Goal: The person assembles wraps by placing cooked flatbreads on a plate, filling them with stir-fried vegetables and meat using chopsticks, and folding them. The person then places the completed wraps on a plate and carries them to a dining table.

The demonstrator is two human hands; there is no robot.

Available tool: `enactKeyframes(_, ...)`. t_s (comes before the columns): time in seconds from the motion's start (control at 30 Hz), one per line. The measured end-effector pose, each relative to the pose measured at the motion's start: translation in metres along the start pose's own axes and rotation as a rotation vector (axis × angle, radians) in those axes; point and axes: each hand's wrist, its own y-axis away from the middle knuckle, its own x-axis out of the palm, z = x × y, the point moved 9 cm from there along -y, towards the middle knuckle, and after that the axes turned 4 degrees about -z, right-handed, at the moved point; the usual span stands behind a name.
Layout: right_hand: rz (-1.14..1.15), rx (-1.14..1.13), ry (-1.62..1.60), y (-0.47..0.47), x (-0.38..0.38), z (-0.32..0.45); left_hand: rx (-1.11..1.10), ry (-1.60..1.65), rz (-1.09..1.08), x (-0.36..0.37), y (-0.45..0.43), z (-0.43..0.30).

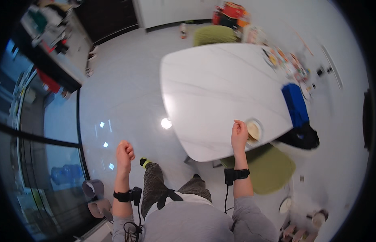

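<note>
My left hand (pixel 125 153) hangs over the tiled floor, its fingers curled into a loose fist with nothing visible in it. My right hand (pixel 239 135) is above the near right part of the white marble-look table (pixel 218 90). Its fingers are bent together, and I see nothing held in them. Just right of that hand, and partly covered by it, a bowl (pixel 258 123) contains a pale, flat piece of food (pixel 253 129) with something brown at its lower edge. Whether the hand touches the bowl's rim I cannot tell.
A blue box-like bag (pixel 294 104) and a black bag (pixel 300 137) lie at the table's right edge. Several small packages (pixel 292 65) line the wall side. Green-covered seats (pixel 266 171) are below the table. A glass sliding door (pixel 48 140) stands left.
</note>
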Motion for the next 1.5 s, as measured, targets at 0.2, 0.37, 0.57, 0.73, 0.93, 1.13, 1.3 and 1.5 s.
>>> enactKeyframes(0.2, 0.472, -0.159, -0.267, 0.05, 0.27, 0.233, 0.315, -0.225, 0.157, -0.104, -0.111, -0.091)
enactKeyframes(0.37, 0.803, -0.737, -0.465, 0.164, 0.468, 0.467, -0.009, 0.072, 0.072, -0.206, -0.214, -0.147)
enactKeyframes(0.57, 1.062, -1.148, -0.387, 0.235, 0.695, 0.622, -0.023, 0.351, 0.246, -0.327, -0.356, -0.267)
enactKeyframes(0.73, 1.015, -1.333, -0.531, 0.246, 0.868, 0.729, 0.119, 0.466, 0.002, -0.467, -0.476, -0.345)
enactKeyframes(0.93, 1.249, -1.347, -0.569, 0.316, 1.073, 0.874, 0.251, 0.358, -0.164, -0.644, -0.554, -0.44)
enactKeyframes(1.13, 1.457, -1.418, -0.686, 0.433, 1.248, 0.994, 0.304, 0.411, -0.555, -0.893, -0.605, -0.476)
enactKeyframes(1.3, 1.457, -1.369, -0.611, 0.493, 1.379, 1.094, 0.255, 0.516, -0.625, -1.063, -0.677, -0.512)
enactKeyframes(1.5, 1.605, -1.148, -0.595, 0.562, 1.554, 1.211, 0.227, 0.513, -0.663, -1.247, -0.752, -0.575)
